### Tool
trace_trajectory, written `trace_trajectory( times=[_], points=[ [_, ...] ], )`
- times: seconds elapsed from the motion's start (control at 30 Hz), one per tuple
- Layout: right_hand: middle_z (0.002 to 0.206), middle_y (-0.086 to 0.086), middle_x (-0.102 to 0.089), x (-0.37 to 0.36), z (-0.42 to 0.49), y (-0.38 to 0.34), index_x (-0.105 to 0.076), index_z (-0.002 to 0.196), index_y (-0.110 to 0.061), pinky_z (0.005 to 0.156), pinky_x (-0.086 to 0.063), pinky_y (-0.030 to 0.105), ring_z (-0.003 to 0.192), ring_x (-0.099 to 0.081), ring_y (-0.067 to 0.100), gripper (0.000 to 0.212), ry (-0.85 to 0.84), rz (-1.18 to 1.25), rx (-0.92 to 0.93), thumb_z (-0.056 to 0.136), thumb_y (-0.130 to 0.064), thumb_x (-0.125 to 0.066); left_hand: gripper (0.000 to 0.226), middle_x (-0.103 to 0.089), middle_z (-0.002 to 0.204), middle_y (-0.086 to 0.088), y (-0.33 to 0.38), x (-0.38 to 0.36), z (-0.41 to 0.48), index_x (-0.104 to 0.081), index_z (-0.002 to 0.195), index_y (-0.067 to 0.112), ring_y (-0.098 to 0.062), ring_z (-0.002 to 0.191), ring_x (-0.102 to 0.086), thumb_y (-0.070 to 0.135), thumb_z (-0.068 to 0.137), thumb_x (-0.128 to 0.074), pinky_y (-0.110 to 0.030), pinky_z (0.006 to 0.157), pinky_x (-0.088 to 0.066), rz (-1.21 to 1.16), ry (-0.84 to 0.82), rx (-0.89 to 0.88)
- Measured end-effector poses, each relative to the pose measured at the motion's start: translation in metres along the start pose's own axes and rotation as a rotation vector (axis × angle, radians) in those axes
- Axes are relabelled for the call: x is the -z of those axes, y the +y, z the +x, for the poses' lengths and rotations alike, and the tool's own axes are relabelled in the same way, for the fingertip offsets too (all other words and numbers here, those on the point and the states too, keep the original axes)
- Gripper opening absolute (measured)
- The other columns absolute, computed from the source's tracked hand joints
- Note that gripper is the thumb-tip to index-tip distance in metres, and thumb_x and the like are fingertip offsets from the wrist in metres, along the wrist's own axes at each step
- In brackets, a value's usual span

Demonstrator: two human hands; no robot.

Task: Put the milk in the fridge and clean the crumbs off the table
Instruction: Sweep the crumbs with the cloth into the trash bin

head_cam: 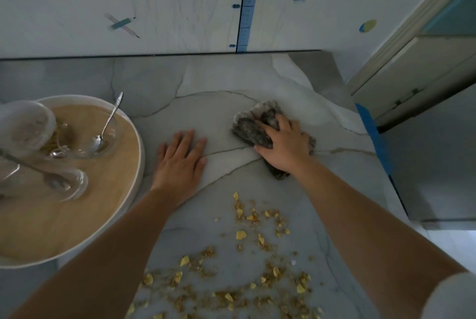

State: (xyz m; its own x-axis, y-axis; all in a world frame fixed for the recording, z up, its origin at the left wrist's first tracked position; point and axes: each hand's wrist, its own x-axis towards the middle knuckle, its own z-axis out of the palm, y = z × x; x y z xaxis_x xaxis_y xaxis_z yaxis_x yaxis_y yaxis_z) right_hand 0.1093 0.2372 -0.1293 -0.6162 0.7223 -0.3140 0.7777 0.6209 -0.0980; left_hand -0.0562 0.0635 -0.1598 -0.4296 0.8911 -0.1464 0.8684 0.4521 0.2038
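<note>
Crumbs (252,267) are sitting bottom center on the table (219,74), right hand (283,143) is gripping a rag (247,128) above them, left hand (180,161) is resting flat and spread, so wiping's probably starting and needing a sweep down through them; milk isn't showing.

Tray: round white-rimmed wooden tray (121,190) on grey marble table (219,76).
On tray: clear glass bowls (77,184), metal spoons (109,119).
Left hand (180,161): on table, just right of tray.
Crumpled grey rag (247,130): farther right, under right hand (283,146).
Yellow crumbs (244,267): right of tray, nearer than both hands.
</note>
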Motion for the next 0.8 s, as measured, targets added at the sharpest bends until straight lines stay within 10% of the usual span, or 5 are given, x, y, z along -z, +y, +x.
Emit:
trace_trajectory(
  times=[0.33,0.67,0.8],
  points=[
    [0.109,0.018,-0.062,-0.028,-0.047,-0.023,-0.069,0.11,-0.018,0.07,-0.053,0.046,0.089,-0.062,0.035,0.053,0.124,-0.035,0.647,0.066,-0.032,-0.045,0.064,-0.039,0.148,-0.01,-0.007,-0.004,0.001,-0.047,0.137,0.019,-0.033,0.138,-0.031,0.045,0.089,-0.014,-0.05,0.111,-0.02,-0.061,0.078,-0.019],
    [0.115,0.019,-0.06,-0.046,-0.108,-0.037,-0.069,0.109,-0.021,0.082,-0.051,0.051,0.098,-0.06,0.037,0.045,-0.014,0.076,0.77,0.066,-0.03,-0.061,0.076,-0.019,0.156,-0.007,-0.005,-0.002,-0.004,-0.028,0.146,0.018,-0.027,0.145,-0.012,0.052,0.083,-0.005,-0.045,0.115,-0.01,-0.025,-0.018,-0.019],
    [0.112,0.018,-0.057,-0.025,-0.101,-0.021,-0.062,0.12,-0.021,0.085,-0.048,0.038,0.101,-0.052,0.031,0.044,0.187,0.396,0.509,0.076,-0.023,-0.061,0.079,-0.018,0.156,-0.009,-0.005,-0.004,-0.017,-0.027,0.147,0.017,-0.028,0.145,-0.011,0.055,0.081,-0.005,-0.046,0.115,-0.008,-0.022,-0.027,-0.067]
  ],
)
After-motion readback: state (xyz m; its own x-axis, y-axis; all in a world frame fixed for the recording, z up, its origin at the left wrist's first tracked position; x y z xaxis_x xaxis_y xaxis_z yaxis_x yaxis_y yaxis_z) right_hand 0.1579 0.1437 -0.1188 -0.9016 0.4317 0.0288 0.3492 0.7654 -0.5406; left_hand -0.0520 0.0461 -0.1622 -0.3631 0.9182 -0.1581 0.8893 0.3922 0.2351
